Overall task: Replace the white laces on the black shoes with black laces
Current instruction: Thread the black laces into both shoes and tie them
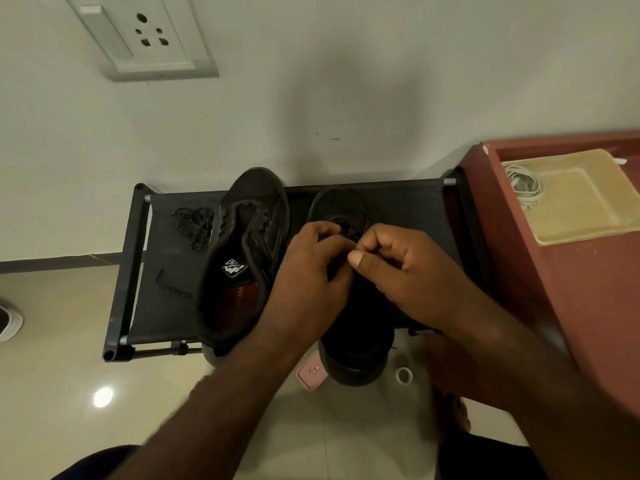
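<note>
Plainly the risk lies in how little can be seen: black cord on black upper in dim light. Both hands are close together, nearly touching, over the eyelet rows of the right shoe (337,206). The left hand (311,268) curls its fingers onto the upper. The right hand (408,271) pinches thumb against forefinger on what looks like the black lace (348,227), though the cord there is barely distinguishable. An eyelet could be skipped or the lace crossed wrongly, and the tip might slip from so fine a pinch and pull back out of its hole. This shoe's heel overhangs the near edge of the rack (162,306) below the wrists, so a firm tug toward the body may tip it off. Left of the left hand the other shoe (242,244) gapes unlaced, and beyond it lies the spare black lace (192,223), loosely heaped and liable to tangle. The white laces (523,187) sit in a tray (581,202) well off to the right.
</note>
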`<act>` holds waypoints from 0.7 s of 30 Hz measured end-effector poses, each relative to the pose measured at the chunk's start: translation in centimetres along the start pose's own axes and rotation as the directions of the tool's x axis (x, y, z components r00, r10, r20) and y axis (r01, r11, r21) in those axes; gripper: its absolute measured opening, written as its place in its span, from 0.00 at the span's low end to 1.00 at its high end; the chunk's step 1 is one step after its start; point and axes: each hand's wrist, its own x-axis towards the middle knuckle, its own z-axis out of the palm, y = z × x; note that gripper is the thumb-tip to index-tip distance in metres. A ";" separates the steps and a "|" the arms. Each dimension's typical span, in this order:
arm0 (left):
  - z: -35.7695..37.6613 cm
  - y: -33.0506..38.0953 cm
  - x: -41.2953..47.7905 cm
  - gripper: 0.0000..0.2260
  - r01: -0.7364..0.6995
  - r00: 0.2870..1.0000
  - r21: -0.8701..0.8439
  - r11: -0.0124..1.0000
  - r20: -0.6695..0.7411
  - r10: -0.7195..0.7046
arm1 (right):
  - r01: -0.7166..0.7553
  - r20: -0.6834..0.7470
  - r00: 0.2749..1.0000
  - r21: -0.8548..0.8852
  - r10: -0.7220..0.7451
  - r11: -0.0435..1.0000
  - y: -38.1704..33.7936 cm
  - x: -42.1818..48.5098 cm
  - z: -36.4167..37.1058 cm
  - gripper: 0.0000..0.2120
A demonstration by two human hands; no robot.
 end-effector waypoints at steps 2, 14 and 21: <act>-0.3 0.6 0.2 0.05 0.071 0.990 -0.140 0.988 -0.113 -0.087 | -0.006 -0.011 1.000 0.041 0.007 0.999 0.1 0.0 -0.2 0.09; -1.4 2.0 0.7 0.10 0.485 0.819 -0.671 0.560 0.125 -0.559 | 0.011 -0.059 0.998 -0.043 -0.013 0.999 1.4 0.8 -0.3 0.07; -1.8 1.8 0.9 0.09 0.275 0.883 -0.688 0.672 -0.097 -0.460 | -0.011 -0.012 1.000 -0.063 0.010 0.998 1.4 0.9 0.6 0.06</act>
